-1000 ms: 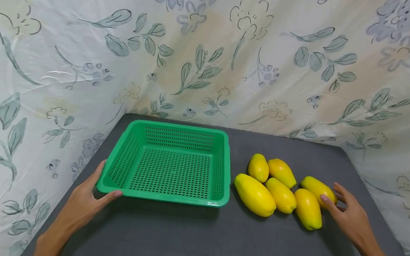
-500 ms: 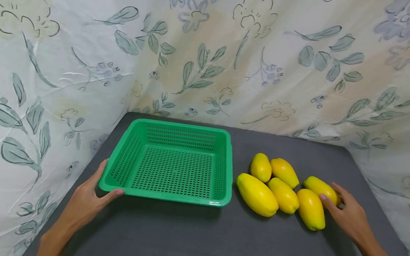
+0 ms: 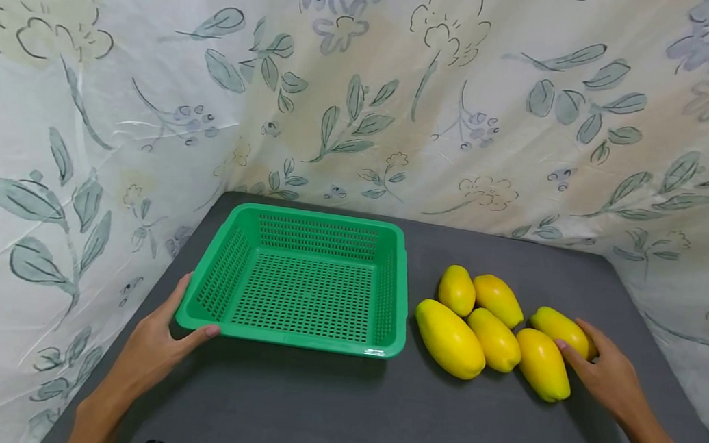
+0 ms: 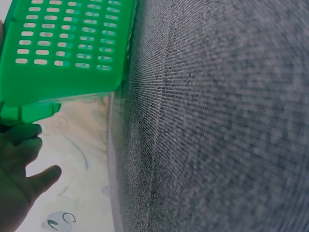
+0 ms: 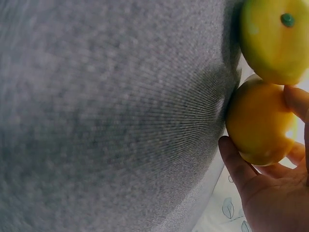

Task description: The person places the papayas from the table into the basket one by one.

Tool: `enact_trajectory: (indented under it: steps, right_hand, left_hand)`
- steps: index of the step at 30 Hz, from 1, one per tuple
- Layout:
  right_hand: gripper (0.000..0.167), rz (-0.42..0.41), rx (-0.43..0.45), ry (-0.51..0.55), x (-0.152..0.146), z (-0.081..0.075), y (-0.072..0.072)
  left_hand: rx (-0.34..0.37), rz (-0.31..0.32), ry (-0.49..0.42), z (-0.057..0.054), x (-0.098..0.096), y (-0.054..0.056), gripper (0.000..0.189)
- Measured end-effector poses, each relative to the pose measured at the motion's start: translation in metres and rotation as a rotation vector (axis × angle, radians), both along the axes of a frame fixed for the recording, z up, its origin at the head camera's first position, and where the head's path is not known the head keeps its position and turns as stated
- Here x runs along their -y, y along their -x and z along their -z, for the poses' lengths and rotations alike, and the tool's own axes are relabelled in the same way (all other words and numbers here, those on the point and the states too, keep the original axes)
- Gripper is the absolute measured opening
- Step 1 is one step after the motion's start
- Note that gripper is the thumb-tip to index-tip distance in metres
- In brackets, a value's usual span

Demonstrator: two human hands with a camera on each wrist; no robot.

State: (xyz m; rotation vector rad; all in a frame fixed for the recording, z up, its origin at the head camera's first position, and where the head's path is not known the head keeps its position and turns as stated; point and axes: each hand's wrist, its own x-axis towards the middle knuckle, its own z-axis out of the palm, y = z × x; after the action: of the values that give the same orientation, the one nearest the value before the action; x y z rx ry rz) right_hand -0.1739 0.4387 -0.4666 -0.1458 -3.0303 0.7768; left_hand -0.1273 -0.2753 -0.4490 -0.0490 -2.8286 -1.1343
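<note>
The rightmost yellow fruit (image 3: 560,327) is lying near the right edge of the bench (image 3: 329,412); the right hand (image 3: 607,373), looser a second ago, is now clasping it, fingers curling round; the left hand (image 3: 153,343) is gripping the green basket (image 3: 297,339).

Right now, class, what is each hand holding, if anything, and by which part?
Left hand: the green perforated basket, by its near left corner. Right hand: the rightmost yellow mango, around its right end.
</note>
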Motion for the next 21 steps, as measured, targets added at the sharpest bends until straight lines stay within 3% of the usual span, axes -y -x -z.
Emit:
enact_trajectory:
  steps: [10, 21]
  right_hand:
    - [0.087, 0.027, -0.028, 0.01, 0.003, 0.003, -0.008]
    - [0.087, 0.122, -0.091, 0.007, 0.009, -0.002, -0.018]
  left_hand:
    - [-0.002, -0.003, 0.003, 0.002, 0.002, -0.001, 0.107]
    - [-0.054, -0.013, 0.014, 0.006, 0.005, -0.004, 0.107]
